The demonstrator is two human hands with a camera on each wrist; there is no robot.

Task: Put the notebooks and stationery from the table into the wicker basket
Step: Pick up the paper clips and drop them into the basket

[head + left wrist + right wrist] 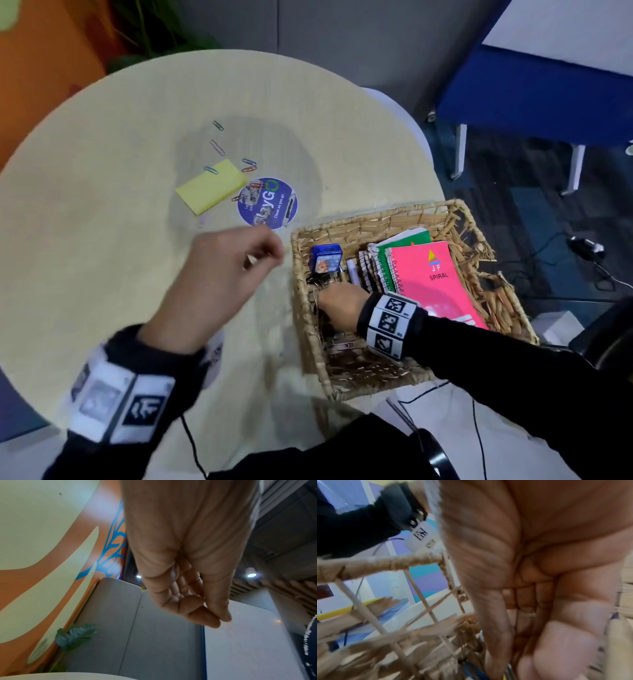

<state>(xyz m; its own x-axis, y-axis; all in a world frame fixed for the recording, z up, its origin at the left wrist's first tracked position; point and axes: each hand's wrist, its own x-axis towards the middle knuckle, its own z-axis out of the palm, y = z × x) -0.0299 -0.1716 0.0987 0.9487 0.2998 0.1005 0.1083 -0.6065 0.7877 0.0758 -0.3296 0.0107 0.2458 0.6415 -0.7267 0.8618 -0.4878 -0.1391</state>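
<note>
Head view – most of the stationery's already in the wicker basket [455, 214], paper clips and sticky notes not yet.

Right hand [342, 301] is down inside the basket near the front left corner, fingers curled, though I can't tell what they're on, if anything. Left hand [219, 274] hovers over the counter [85, 240] just beside the basket rim, thumb and fingertips [212, 620] pinched together – too blurry to say whether a clip is in there. Pink spiral notebook [435, 277] and green notebook [416, 238] sit inside, with a blue stapler [325, 257]. Yellow sticky pad [212, 186] and loose paper clips [216, 147] lie on the counter, well apart from the basket. My worry: clips are tiny and could slip through the frayed weave or get dropped mid-carry.
</note>
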